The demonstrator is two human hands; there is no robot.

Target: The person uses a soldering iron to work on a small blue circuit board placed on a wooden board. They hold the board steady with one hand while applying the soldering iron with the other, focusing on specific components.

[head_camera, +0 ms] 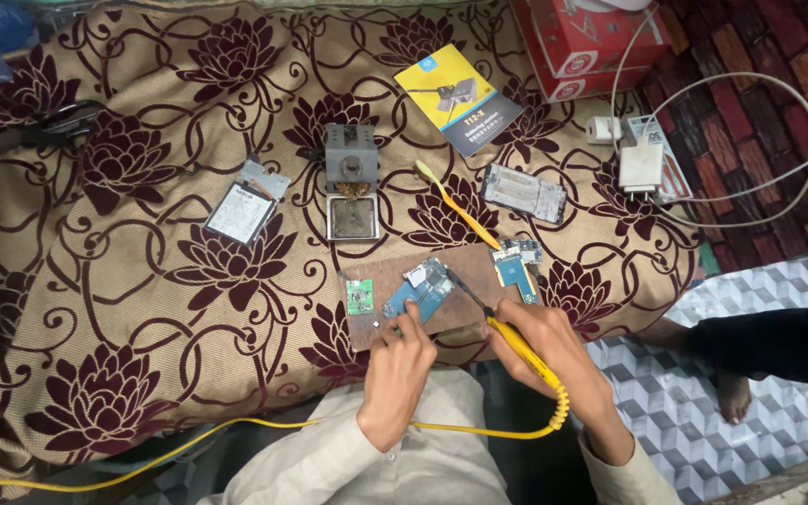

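- Right hand [554, 351] wrapped around a yellow soldering iron [516, 344], pen-style; thin dark tip runs up-left from the hand toward the blue circuit board [420, 292].
- Iron's long axis: diagonal, lower-right to upper-left; tip ends right at the board's right edge, contact too small to tell.
- Yellow coiled cord [479, 428] trails from the iron's rear, down past the wrist and off to the left.
- Left hand [396, 374] mostly curled, a fingertip or two pressed on the board's lower edge, pinning it; grips nothing.
- Board lies tilted on a brown wooden work board [376, 323], just above the left hand, up-left of the right hand. Left hand is nearer; it touches.
- Small green circuit piece [359, 295] on the same work board, left of the blue one, apart from it.
- Second blue board [516, 266] at the work board's right end, above the right hand.
- Beyond: grey iron stand [352, 182], yellow toothbrush [455, 206], phone battery [245, 208], all on the floral cloth [142, 309].
- Another person's bare foot [731, 393] at right on patterned floor.
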